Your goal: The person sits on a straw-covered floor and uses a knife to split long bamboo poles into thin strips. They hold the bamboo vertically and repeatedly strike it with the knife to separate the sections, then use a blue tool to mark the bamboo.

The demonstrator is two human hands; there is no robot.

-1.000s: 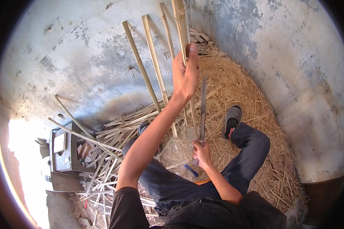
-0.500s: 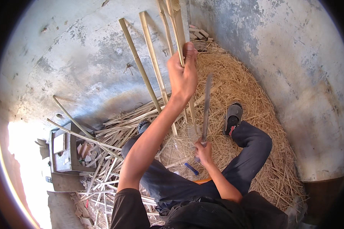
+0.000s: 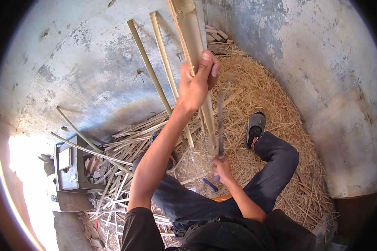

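Note:
My left hand [image 3: 193, 88] is raised and wrapped round a long split bamboo piece [image 3: 189, 31], which stands nearly upright with its lower end between my legs. Its pale inner face and rough top are turned towards me. Low down, my right hand [image 3: 223, 170] grips the handle of a long knife [image 3: 220, 136]. The narrow blade points away from me, just right of the bamboo's lower part, and is blurred; I cannot tell whether they touch. A small blue object [image 3: 210, 185] lies on the ground close to my right hand.
Two bamboo lengths, one greenish [image 3: 147, 62] and one pale [image 3: 165, 58], lean against the worn wall [image 3: 92, 71]. Shavings [image 3: 255, 88] heap up along the right side. Cut strips [image 3: 134, 136] lie at left, near a grey box [image 3: 73, 167] holding scraps. My shoe [image 3: 255, 125] rests on shavings.
The bamboo in my left hand has turned, showing a broader face, and my left hand has shifted slightly left and down. The knife blade has swung left towards the bamboo.

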